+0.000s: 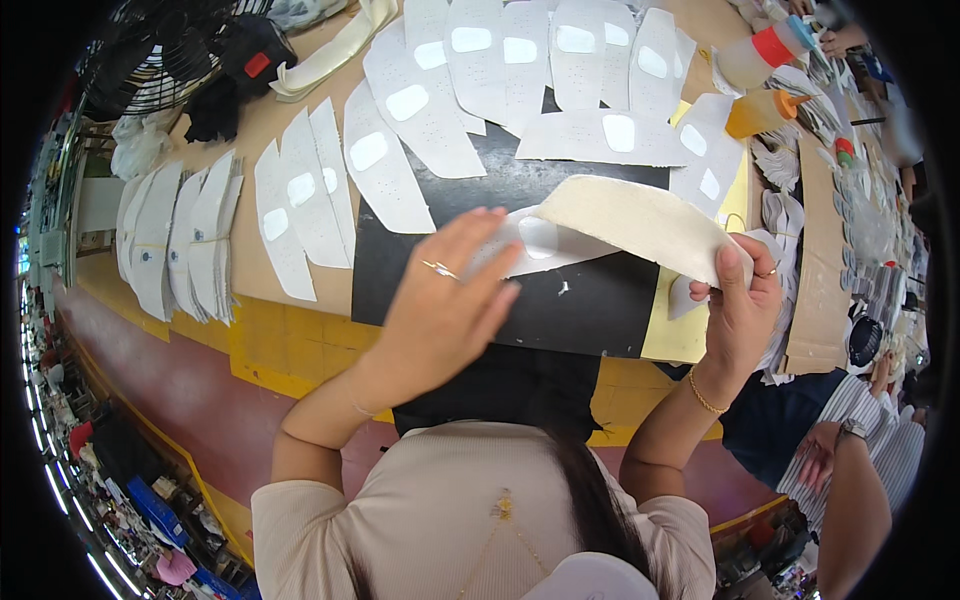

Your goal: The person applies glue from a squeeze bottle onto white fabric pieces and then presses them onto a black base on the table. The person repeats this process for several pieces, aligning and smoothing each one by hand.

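Note:
My right hand [743, 300] pinches the right end of a cream curved fabric panel [640, 215], thumb on top. The panel arches above a black mat [600, 310], its left end over a grey-white panel with a shiny white patch [538, 237]. Over the left end of that lower panel, my left hand [445, 285] is open with its fingers stretched out; whether the fingertips press on it is hard to tell. Similar pale panels with white patches [405, 103] fan out beyond the mat, some overlapping its far edge.
Banded stacks of pale panels [205, 240] stand at the table's left. A fan [150, 50] is at the far left. An orange-filled squeeze bottle [765, 113] and a clear one with a red band [768, 47] lie at the far right. Another person's arm [855, 500] shows at right.

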A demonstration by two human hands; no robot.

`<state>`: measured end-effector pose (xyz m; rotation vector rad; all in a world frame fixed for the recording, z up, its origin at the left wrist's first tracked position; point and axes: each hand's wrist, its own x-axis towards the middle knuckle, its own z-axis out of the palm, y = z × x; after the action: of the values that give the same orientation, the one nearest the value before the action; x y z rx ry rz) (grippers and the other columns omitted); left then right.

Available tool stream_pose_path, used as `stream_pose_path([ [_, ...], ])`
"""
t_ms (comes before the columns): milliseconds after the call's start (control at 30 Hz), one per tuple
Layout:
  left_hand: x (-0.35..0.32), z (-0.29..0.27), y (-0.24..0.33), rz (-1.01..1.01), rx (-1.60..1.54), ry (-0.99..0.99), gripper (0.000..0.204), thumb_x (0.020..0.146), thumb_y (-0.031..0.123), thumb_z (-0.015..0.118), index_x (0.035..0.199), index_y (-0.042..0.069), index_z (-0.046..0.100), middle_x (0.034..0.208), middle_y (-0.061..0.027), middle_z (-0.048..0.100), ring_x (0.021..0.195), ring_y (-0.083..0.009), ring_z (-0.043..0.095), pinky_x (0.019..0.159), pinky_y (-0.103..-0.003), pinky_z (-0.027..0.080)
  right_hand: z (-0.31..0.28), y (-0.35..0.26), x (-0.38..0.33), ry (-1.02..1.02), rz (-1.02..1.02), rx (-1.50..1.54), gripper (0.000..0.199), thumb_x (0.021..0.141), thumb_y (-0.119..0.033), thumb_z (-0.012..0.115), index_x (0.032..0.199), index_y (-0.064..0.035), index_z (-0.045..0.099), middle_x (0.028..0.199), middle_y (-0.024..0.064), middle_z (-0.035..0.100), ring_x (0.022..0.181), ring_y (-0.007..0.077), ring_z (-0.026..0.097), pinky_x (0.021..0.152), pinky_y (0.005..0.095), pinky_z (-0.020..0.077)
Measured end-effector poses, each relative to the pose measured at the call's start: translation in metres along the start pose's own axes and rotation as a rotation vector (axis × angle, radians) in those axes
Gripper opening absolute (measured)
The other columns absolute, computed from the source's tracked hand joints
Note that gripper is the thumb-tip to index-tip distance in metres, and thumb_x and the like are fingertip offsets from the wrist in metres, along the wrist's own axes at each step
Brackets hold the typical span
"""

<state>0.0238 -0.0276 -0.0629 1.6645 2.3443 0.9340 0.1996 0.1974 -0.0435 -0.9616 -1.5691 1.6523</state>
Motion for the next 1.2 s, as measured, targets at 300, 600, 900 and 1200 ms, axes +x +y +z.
stream_pose_path([
  [300,0.022,0.041,0.018,0.033,0.090,-0.049,0.066,0.076,0.035,0.072,0.132,0.011,0.048,0.143,-0.0241,0.032,0.132,-0.0428,0.029,0.104,-0.056,0.029,-0.028,0.004,0.003,0.140,-0.066,0.082,0.025,0.088,-0.016,0.067,0.102,0.0020,0.056,0.083,0.0113,0.064,0.056,0.0145,0.059,0.048,0.0226,0.0468],
  [600,0.037,0.041,0.019,0.049,0.036,0.012,0.057,0.076,0.018,0.070,0.128,0.004,0.049,0.118,-0.0188,0.049,0.110,-0.0349,0.045,0.092,-0.045,0.037,-0.032,0.008,0.007,0.200,-0.117,0.085,0.022,0.090,-0.016,0.064,0.103,-0.0007,0.055,0.084,0.0104,0.065,0.053,0.0115,0.057,0.048,0.0200,0.0480],
  [900,0.014,0.039,0.027,0.111,-0.004,-0.180,0.057,0.077,0.016,0.068,0.130,0.006,0.048,0.118,-0.0169,0.049,0.109,-0.0340,0.045,0.089,-0.044,0.038,-0.046,0.014,0.020,0.194,-0.249,0.265,0.016,0.094,-0.016,0.057,0.104,-0.0027,0.056,0.089,0.0065,0.064,0.068,0.0099,0.058,0.055,0.0216,0.0465],
  [1200,0.065,0.021,-0.002,0.231,0.048,-0.105,0.058,0.079,0.023,0.067,0.127,-0.001,0.046,0.135,-0.0212,0.041,0.123,-0.0369,0.042,0.101,-0.047,0.035,-0.059,0.010,0.019,0.260,-0.292,0.345,0.015,0.095,-0.018,0.056,0.103,-0.0050,0.056,0.094,0.0060,0.064,0.073,0.0101,0.057,0.059,0.0227,0.0459],
])
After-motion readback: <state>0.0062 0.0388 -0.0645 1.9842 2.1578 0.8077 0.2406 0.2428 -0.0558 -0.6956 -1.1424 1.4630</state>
